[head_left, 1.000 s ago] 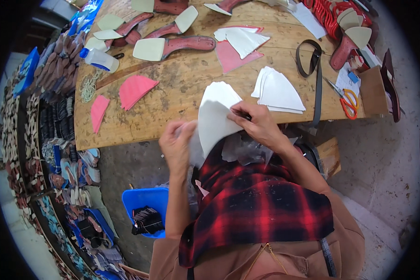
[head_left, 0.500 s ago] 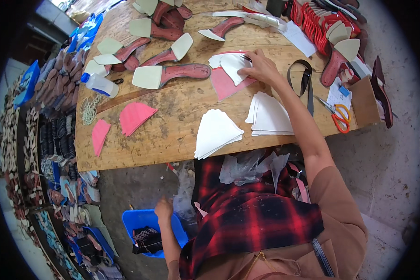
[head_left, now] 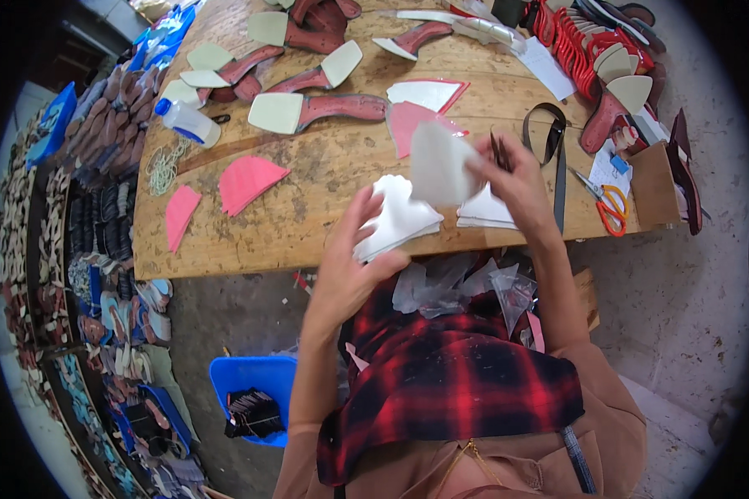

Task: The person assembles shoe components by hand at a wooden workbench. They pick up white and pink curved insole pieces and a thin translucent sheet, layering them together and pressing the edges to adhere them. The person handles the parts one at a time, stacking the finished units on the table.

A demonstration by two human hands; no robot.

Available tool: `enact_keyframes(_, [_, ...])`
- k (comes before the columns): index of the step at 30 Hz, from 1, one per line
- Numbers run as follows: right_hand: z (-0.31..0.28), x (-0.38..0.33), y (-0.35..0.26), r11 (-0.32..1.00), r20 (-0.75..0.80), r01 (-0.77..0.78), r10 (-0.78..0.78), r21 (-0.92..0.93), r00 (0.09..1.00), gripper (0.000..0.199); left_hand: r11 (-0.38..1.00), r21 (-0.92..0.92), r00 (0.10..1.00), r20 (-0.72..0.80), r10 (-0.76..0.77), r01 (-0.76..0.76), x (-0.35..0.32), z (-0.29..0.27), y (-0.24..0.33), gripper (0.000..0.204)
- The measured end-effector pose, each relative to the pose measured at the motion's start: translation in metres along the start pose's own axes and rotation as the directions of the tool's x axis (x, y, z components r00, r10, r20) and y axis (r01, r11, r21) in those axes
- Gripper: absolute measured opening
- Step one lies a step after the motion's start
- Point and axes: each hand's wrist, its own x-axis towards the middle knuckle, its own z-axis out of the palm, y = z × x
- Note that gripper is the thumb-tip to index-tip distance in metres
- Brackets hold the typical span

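My right hand [head_left: 516, 187] holds up a white fan-shaped cut piece [head_left: 441, 170], slightly blurred, above the table. A dark, narrow tool [head_left: 499, 151], perhaps tweezers, is also in its fingers. My left hand [head_left: 345, 258] is open, thumb and fingers apart, at the near edge of a stack of white cut pieces [head_left: 395, 229]. Whether it touches the stack I cannot tell. A second white stack [head_left: 484, 212] lies under my right hand, partly hidden. Beyond the raised piece lie a pink sheet piece [head_left: 404, 133] and a white piece with a red edge [head_left: 424, 94].
Two groups of pink cut pieces [head_left: 250, 185] lie left on the wooden table [head_left: 324, 166]. Red insoles with cream ends [head_left: 341, 108] are farther back, beside a white bottle [head_left: 187, 123]. Orange-handled scissors [head_left: 612, 208] and a black strap [head_left: 560, 166] lie right. A blue bin [head_left: 279, 378] stands below.
My right hand has lifted the white piece off the pink sheet and drawn it nearer. My left hand has risen from beside the blue bin to the white stack.
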Motion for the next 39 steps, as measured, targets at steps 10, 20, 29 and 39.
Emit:
enact_keyframes(10, [0.015, -0.091, 0.045, 0.949, 0.050, -0.272, 0.268, 0.159, 0.962, 0.020, 0.648, -0.640, 0.891, 0.135, -0.433, 0.412, -0.025, 0.052, -0.065, 0.040])
enact_keyframes(20, [0.059, -0.101, 0.032, 0.984, -0.006, 0.030, -0.032, -0.176, 0.999, 0.027, 0.876, -0.405, 0.954, -0.026, -0.298, 0.262, -0.032, 0.058, -0.058, 0.043])
enact_keyframes(29, [0.077, -0.113, 0.064, 0.991, -0.042, 0.031, -0.036, -0.130, 0.998, 0.022, 0.976, -0.040, 0.968, -0.125, -0.219, 0.215, -0.056, 0.063, -0.072, 0.030])
enact_keyframes(39, [0.065, -0.121, 0.067, 0.947, -0.008, -0.247, 0.254, 0.207, 0.967, 0.020, 0.949, -0.208, 0.956, -0.128, -0.266, 0.236, -0.062, 0.072, -0.063, 0.033])
